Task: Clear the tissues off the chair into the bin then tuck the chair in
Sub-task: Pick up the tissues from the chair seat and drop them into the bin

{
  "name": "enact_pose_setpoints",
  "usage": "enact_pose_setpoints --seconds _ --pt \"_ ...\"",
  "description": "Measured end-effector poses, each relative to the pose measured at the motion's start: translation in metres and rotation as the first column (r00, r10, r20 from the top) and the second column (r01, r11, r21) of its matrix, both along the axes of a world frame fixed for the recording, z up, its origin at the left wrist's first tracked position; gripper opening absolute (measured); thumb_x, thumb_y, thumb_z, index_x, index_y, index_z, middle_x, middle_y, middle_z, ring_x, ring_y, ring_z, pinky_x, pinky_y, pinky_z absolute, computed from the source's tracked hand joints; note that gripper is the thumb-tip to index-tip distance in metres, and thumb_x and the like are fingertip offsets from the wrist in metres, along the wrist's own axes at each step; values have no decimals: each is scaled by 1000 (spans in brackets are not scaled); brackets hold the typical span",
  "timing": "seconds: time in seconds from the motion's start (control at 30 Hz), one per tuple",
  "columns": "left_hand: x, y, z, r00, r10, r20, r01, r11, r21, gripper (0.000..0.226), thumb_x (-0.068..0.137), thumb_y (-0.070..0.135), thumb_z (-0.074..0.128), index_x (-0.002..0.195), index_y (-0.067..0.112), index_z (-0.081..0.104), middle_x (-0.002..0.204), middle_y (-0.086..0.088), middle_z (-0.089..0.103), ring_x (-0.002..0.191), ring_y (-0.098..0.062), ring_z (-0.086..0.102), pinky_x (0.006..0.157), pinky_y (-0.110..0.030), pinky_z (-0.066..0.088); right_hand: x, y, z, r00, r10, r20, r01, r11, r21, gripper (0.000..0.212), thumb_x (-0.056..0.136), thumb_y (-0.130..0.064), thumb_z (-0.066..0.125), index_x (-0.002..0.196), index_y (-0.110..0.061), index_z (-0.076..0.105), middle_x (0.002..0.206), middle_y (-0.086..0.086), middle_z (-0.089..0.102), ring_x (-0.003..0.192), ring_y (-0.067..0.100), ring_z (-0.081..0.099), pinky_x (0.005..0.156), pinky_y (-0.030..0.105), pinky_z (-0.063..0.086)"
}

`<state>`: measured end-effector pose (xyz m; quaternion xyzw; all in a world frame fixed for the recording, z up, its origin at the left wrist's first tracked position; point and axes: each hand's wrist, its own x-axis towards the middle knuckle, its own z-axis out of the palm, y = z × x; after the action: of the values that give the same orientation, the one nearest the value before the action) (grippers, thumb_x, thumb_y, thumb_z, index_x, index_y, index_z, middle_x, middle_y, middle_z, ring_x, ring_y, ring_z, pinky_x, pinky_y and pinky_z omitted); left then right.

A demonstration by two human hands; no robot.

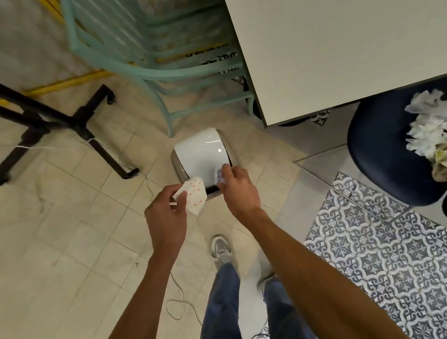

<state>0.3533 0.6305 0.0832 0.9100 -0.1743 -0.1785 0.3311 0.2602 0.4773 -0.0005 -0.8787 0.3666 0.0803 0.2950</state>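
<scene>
my left hand (166, 212) pinches a dotted tissue (193, 197), my right hand (237, 188) a crumpled wad (220, 175), bin (201, 152) just beyond; likely soft, weightless, grippable anywhere.

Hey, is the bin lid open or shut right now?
Open: the white lid is tilted up, and the dark mouth of the bin shows below it.
</scene>
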Motion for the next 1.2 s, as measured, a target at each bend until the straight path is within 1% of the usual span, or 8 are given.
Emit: enact_pose_setpoints --seconds 0.13,0.23,0.33,0.47,0.57,0.7,1.03,1.2 --pt "11 -9 -8 997 -45 59 46 999 -22 25 97 14 72 122 9 75 113 -11 77 94 -22 73 69 -16 52 18 -2 -18 997 43 -70 -40 998 42 55 93 1 70 139 -15 46 145 15 47 120 35 61 87 46 62" --pt "13 -20 -16 977 -174 123 173 985 13 27 99 15 70 125 9 74 109 -9 76 96 -23 70 73 -28 57 25 -3 -26 996 19 -84 -14 998 66 66 92 7 69 151 -9 42 156 16 40 126 38 60 99 46 58" --pt "16 -34 -29 910 -353 219 320 931 176 26 100 19 67 125 14 74 107 -5 73 97 -25 64 66 -38 60 25 -1 -28 999 -24 -29 28 990 138 64 99 1 60 158 -8 37 167 15 30 135 40 56 107 51 55" --pt "26 -59 -45 767 -594 242 445 765 466 18 90 18 76 108 18 75 98 -2 67 96 -25 61 50 -35 55 17 0 -27 995 -69 70 59 989 136 61 100 3 59 156 -10 39 162 15 41 119 36 67 92 48 63" --pt "29 -75 -53 696 -712 88 524 588 617 25 85 11 75 110 15 72 109 -6 63 106 -25 60 61 -38 58 12 -1 -24 988 -117 103 98 980 173 65 94 12 56 152 -12 40 152 15 49 102 41 71 77 51 63" --pt "24 -92 -66 648 -762 -26 572 463 677 26 97 15 63 122 9 69 124 -10 59 115 -25 61 81 -39 61 10 -1 -22 982 -159 102 136 969 204 72 94 11 57 158 -14 35 158 12 46 106 42 69 79 51 62" --pt "15 -101 -97 756 -634 -166 569 509 646 25 96 15 70 121 14 71 125 -11 58 109 -27 68 85 -40 62 1 6 -22 986 -130 100 109 975 194 67 93 8 61 155 -7 41 158 17 47 107 43 70 83 54 63" --pt "8 -93 -97 789 -581 -201 581 597 553 65 90 6 71 149 8 45 145 -15 45 113 -37 66 88 -44 58 -9 6 -11 986 -144 80 127 973 191 69 90 10 59 153 -13 42 158 13 47 107 43 70 81 54 62"
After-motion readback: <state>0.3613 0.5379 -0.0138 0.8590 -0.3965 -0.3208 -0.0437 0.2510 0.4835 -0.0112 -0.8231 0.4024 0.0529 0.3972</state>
